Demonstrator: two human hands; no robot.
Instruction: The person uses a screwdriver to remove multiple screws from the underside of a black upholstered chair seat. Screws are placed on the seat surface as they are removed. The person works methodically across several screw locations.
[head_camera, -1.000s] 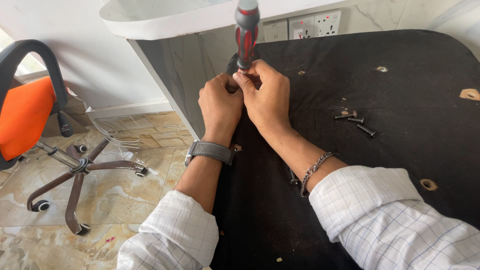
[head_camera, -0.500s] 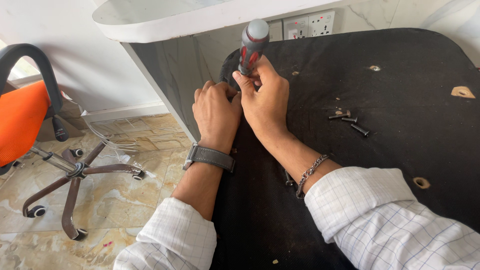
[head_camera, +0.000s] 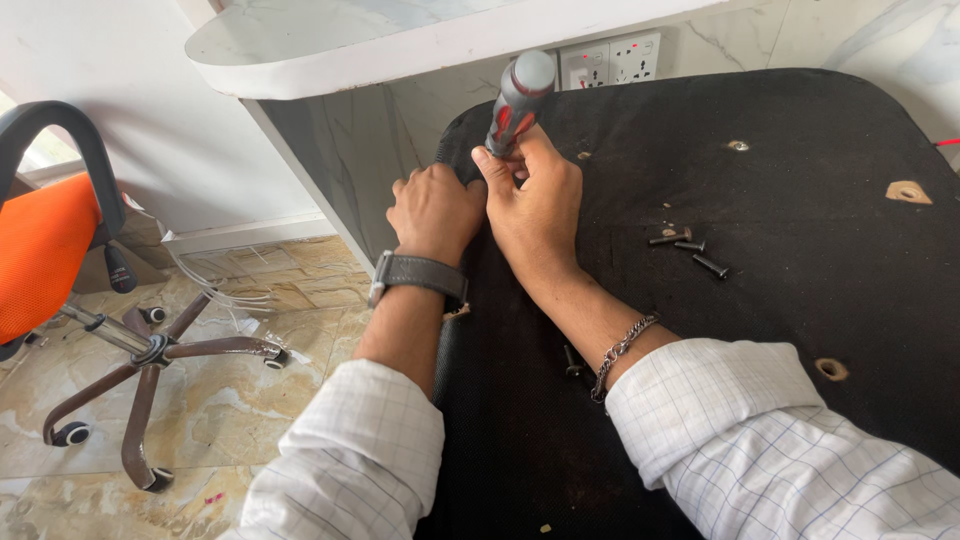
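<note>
Right hand (head_camera: 530, 205) is pinching the screwdriver (head_camera: 517, 103) shaft; left hand (head_camera: 435, 210) is closing on the black panel (head_camera: 800, 190) edge (three bolts (head_camera: 688, 250) are lying loose, unfitted).

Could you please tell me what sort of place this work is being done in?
Probably an office or a similar indoor room: an orange swivel office chair on castors stands on a polished marble-tile floor, and white wall sockets sit under a white countertop beside the black fabric-covered seat panel.
</note>
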